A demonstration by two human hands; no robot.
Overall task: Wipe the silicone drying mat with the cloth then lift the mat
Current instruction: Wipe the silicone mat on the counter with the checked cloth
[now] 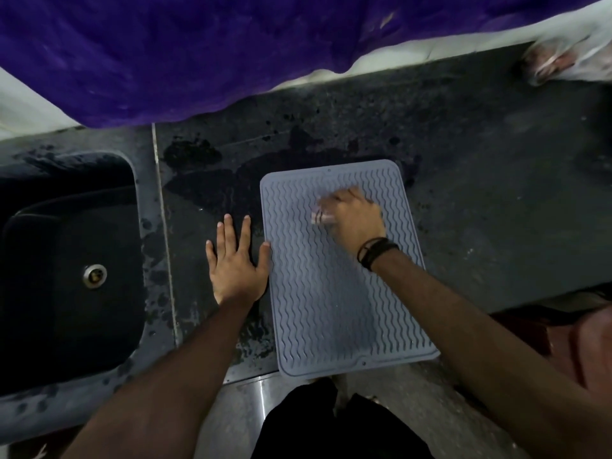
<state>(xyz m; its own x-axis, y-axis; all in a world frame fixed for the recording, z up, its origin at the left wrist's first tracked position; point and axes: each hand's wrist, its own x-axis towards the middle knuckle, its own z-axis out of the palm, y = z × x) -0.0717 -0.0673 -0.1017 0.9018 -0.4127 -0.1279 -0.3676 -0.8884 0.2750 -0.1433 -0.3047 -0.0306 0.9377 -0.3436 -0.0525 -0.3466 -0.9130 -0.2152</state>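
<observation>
Near the counter's front edge lay the grey silicone mat (pixel 344 279); the right hand (pixel 354 220), fingers closed on a blurred cloth (pixel 320 216), pressed its far half, while the left hand (pixel 236 263) lay flat, fingers spread, thumb touching the mat's left edge.

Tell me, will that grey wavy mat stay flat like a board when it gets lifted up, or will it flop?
Probably flop. The mat looks thin and lies flush on the counter, so it should sag and bend from whichever edge is lifted. It likely weighs little for its size. The dark wet patches beside it suggest it may feel slippery or cling slightly to the counter.
</observation>
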